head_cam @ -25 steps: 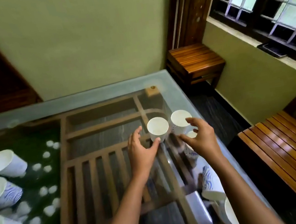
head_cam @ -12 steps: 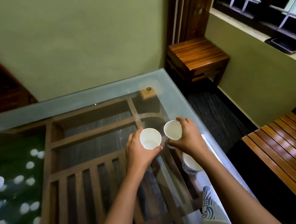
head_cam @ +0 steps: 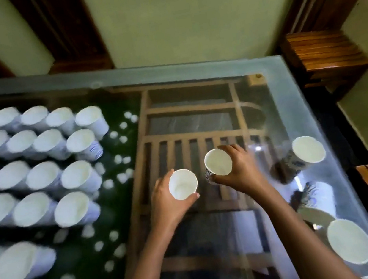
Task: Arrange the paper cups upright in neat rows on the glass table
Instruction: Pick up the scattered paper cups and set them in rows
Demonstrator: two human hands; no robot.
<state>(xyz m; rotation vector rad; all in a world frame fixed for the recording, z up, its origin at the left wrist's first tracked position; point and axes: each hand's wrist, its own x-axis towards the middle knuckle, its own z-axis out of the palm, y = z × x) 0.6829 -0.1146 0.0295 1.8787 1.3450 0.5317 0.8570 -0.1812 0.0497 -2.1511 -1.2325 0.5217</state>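
Head view: the rectangular glass-topped table [head_cam: 167,72] fills most of the frame, and a brown slatted wooden frame [head_cam: 192,135] shows through the pane. On the left part of the glass stand the rows of white paper cups [head_cam: 38,167], upright with their open mouths up, packed rim beside rim in slanting lines. They are plain white inside. A blue printed pattern shows on the outer wall of a few, though blur softens most of it. Pale round reflections dot the dark glass beside them.

Near the middle of the table the left hand [head_cam: 168,205] grasps a small white paper cup [head_cam: 183,184], fingers and thumb curled round its wall from below, its round mouth facing up. Just beside it the right hand [head_cam: 240,173] grasps a second white paper cup [head_cam: 218,162] the same way, fingers wrapped over the far side and a strip of blue pattern visible on its left wall. The two held cups are close but apart. Whether their bases rest on the glass cannot be told.

Toward the right edge of the table a lone upright paper cup [head_cam: 308,149] stands well apart from the rows, its patterned side mirrored in the pane. Nearer the camera another white paper cup [head_cam: 350,244] sits by the same edge.

Beyond the table rise a pale green wall [head_cam: 182,14] and a dark wooden slatted stool [head_cam: 324,56].
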